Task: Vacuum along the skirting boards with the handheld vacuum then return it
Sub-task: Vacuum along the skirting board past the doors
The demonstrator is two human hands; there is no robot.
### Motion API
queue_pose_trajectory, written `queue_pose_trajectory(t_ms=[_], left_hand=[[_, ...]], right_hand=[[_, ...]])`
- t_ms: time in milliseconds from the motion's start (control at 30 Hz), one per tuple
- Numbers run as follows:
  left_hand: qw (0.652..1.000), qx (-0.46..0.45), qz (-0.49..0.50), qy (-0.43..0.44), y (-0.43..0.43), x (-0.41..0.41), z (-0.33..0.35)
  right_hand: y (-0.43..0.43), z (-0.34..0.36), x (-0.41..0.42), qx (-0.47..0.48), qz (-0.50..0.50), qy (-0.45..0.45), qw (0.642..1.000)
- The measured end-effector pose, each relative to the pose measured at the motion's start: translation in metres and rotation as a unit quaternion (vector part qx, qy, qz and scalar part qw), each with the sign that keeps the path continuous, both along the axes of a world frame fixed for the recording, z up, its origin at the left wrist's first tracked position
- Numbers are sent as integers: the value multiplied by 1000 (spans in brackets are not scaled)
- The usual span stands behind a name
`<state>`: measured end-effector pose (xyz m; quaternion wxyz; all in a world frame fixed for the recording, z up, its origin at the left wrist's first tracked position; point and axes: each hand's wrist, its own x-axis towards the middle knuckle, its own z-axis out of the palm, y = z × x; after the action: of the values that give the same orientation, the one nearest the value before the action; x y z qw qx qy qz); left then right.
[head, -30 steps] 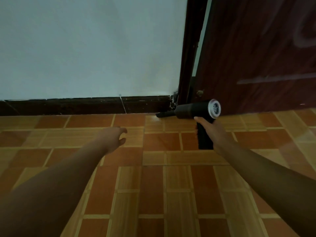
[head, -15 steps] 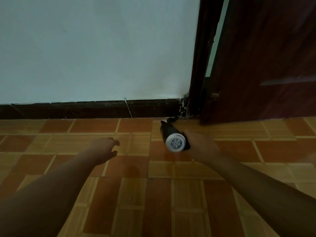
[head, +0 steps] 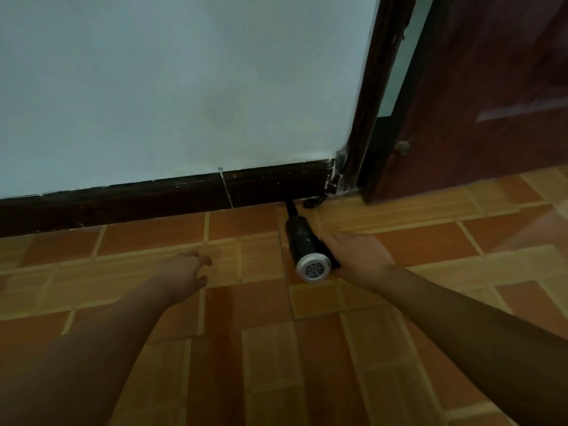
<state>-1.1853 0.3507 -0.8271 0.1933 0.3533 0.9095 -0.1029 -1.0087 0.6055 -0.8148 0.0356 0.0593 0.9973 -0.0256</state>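
Observation:
My right hand [head: 358,258] grips the black handheld vacuum [head: 302,241] by its handle, which the hand hides. The vacuum's silver grilled rear end faces me, and its thin nozzle points away and touches the foot of the dark skirting board [head: 153,199] near its right end. My left hand [head: 184,272] hovers over the floor tiles to the left of the vacuum, fingers loosely spread, holding nothing.
A pale wall rises above the skirting. To the right stand a dark door frame [head: 368,118] and a reddish-brown door [head: 491,103]. A small dark object [head: 313,200] lies on the floor by the frame. Orange and tan floor tiles [head: 276,364] fill the foreground.
The vacuum has swung from pointing left along the wall to pointing straight at the skirting, its rear end turning toward me. The view has shifted left and tilted.

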Motion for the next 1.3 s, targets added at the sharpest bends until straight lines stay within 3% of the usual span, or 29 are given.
queue_pose_trajectory(t_ms=[500,900,1067,1300], left_hand=[[995,59,-30,-72,-90,-27,-37],[995,64,-31,-70,-164,-14,-33],[993,27,-111,-29,-172,-3,-24],[975,-45,-215,-35,-157,15,-34]], right_hand=[[-118,-6,-44,29,-151,-43,987],[-177,1,-79,1,-35,-24,999],[-175,-7,-81,-7,4,-9,1000],[-153,-26,-69,-48,-40,-6,998]])
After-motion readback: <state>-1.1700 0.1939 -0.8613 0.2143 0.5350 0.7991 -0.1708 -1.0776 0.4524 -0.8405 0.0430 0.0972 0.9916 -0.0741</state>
